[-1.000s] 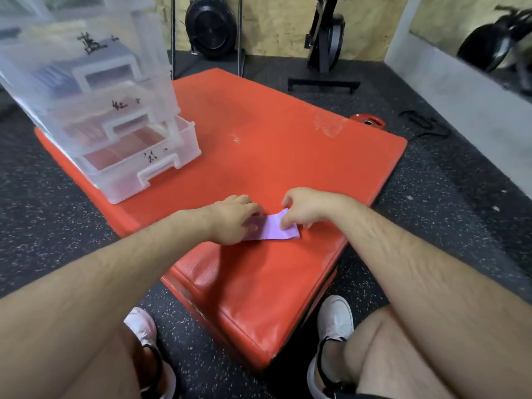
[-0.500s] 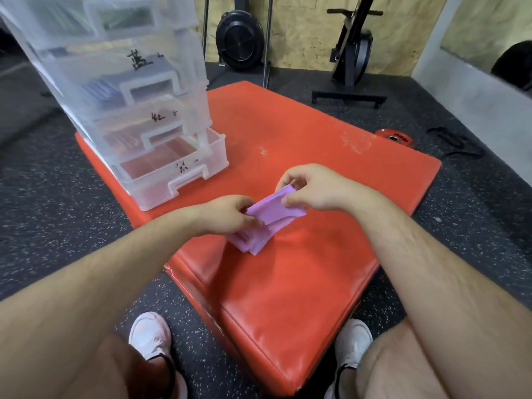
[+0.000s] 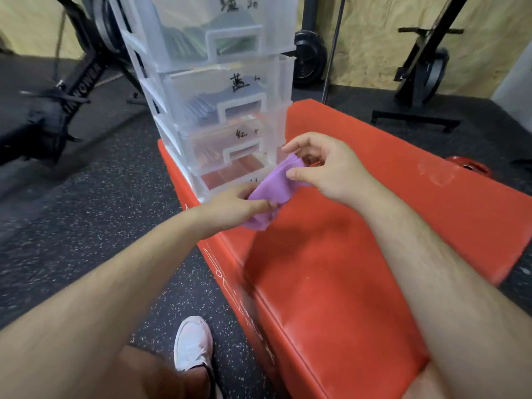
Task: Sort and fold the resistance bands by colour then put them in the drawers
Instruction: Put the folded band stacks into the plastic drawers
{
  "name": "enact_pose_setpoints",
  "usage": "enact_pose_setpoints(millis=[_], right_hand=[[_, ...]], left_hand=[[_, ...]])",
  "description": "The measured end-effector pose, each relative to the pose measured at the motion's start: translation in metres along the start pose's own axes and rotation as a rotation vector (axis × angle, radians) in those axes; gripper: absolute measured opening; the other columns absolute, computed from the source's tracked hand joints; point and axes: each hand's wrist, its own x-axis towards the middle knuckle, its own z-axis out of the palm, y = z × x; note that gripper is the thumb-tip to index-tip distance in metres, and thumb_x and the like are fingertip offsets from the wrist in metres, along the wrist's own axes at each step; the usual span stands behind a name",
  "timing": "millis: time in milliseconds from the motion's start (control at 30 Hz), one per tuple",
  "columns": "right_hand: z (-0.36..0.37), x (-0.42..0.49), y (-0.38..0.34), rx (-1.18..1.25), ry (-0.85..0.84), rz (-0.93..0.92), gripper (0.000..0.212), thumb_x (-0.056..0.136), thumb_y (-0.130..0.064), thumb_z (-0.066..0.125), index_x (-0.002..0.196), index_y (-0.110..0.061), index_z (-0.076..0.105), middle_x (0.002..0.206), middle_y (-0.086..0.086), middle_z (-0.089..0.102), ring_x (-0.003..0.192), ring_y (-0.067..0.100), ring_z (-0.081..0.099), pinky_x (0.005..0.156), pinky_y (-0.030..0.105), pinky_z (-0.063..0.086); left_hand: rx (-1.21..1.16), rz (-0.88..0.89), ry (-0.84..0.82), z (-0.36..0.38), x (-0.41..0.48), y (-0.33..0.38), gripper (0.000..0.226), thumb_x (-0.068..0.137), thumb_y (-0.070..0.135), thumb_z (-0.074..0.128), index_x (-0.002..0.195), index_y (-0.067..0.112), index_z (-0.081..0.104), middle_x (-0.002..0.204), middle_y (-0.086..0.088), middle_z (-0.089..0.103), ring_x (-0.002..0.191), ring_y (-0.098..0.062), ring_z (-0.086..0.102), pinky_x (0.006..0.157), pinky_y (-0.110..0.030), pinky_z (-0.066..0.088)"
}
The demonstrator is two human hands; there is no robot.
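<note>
On the red mat [image 3: 359, 254], the drawer tower [image 3: 218, 90] blocks the far-left corner; bare surface lies open to its right.

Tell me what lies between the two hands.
The purple band spans the gap: the left hand grips its lower end, the right hand pinches its upper end. The head view shows it.

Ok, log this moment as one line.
purple band: folded, held above red mat | left hand: grips lower end | right hand: pinches upper end | bottom drawer: open
</note>
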Motion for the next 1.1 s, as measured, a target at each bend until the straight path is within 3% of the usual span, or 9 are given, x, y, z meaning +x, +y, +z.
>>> enact_pose_setpoints(millis=[100,233,300,433,567,633,833,967,1100], right_hand=[[0.010,0.024,-0.003,-0.015,0.058,-0.056,0.036,0.080,0.004,0.076,0.101,-0.024,0.067,0.082,-0.004,0.068,0.069,0.005,0.052,0.071,0.017,0.046],[0.021,0.055,0.003,-0.132,0.129,-0.104,0.034,0.080,-0.003,0.078,0.100,-0.028,0.067,0.086,-0.016,0.065,0.073,-0.006,0.054,0.075,0.011,0.041],[0.026,0.067,0.015,-0.178,0.155,-0.112,0.033,0.082,-0.008,0.078,0.099,-0.034,0.067,0.087,-0.018,0.064,0.075,-0.003,0.055,0.074,0.014,0.043],[0.039,0.083,0.043,-0.371,0.141,-0.190,0.026,0.082,-0.009,0.075,0.102,-0.024,0.068,0.089,-0.006,0.066,0.079,0.015,0.057,0.079,0.031,0.047],[0.043,0.093,0.064,-0.509,0.115,-0.246,0.020,0.082,-0.008,0.071,0.099,-0.016,0.066,0.089,-0.011,0.055,0.083,0.011,0.050,0.079,0.035,0.045],[0.045,0.095,0.075,-0.514,0.109,-0.233,0.018,0.082,-0.008,0.070,0.096,-0.018,0.065,0.087,-0.008,0.054,0.082,0.015,0.052,0.077,0.037,0.046],[0.045,0.098,0.085,-0.540,0.154,-0.287,0.018,0.082,-0.008,0.068,0.095,-0.021,0.065,0.089,-0.016,0.051,0.082,0.012,0.052,0.075,0.032,0.043],[0.046,0.096,0.085,-0.602,0.156,-0.318,0.018,0.081,-0.007,0.067,0.095,-0.019,0.066,0.092,-0.007,0.062,0.088,0.022,0.060,0.080,0.039,0.048],[0.051,0.096,0.082,-0.591,0.164,-0.321,0.019,0.081,-0.002,0.061,0.093,-0.016,0.067,0.095,-0.001,0.066,0.090,0.020,0.059,0.076,0.031,0.043]], left_hand=[[-0.034,0.058,0.163,-0.020,-0.006,0.004,0.016,0.088,0.023,0.072,0.104,0.019,0.068,0.087,-0.005,0.074,0.078,-0.019,0.071,0.078,-0.038,0.059],[0.284,0.185,0.549,-0.051,-0.006,-0.003,0.020,0.087,0.024,0.070,0.104,0.026,0.061,0.085,0.007,0.068,0.071,-0.010,0.065,0.068,-0.029,0.053],[0.458,0.295,0.643,-0.062,-0.004,-0.010,0.028,0.087,0.018,0.068,0.110,0.028,0.055,0.091,0.009,0.063,0.071,-0.009,0.061,0.066,-0.030,0.050],[0.871,0.545,0.621,-0.070,0.020,-0.023,0.034,0.084,0.002,0.060,0.113,0.019,0.054,0.098,-0.010,0.059,0.073,-0.036,0.058,0.066,-0.043,0.050],[1.099,0.536,0.603,-0.066,0.045,-0.034,0.045,0.080,-0.002,0.060,0.118,0.021,0.053,0.093,-0.012,0.055,0.072,-0.036,0.055,0.064,-0.039,0.045],[1.122,0.488,0.598,-0.061,0.051,-0.040,0.040,0.080,-0.002,0.061,0.114,0.018,0.054,0.093,-0.011,0.054,0.074,-0.036,0.055,0.062,-0.034,0.038],[1.064,0.391,0.557,-0.052,0.059,-0.046,0.036,0.079,-0.005,0.060,0.110,0.012,0.055,0.099,-0.012,0.055,0.083,-0.038,0.058,0.063,-0.040,0.047],[1.078,0.378,0.589,-0.053,0.059,-0.046,0.036,0.080,-0.004,0.061,0.110,0.014,0.054,0.098,-0.009,0.054,0.081,-0.037,0.057,0.060,-0.036,0.040],[1.037,0.380,0.564,-0.051,0.057,-0.048,0.035,0.078,-0.006,0.061,0.106,0.013,0.053,0.097,-0.010,0.054,0.083,-0.036,0.057,0.062,-0.038,0.044]])
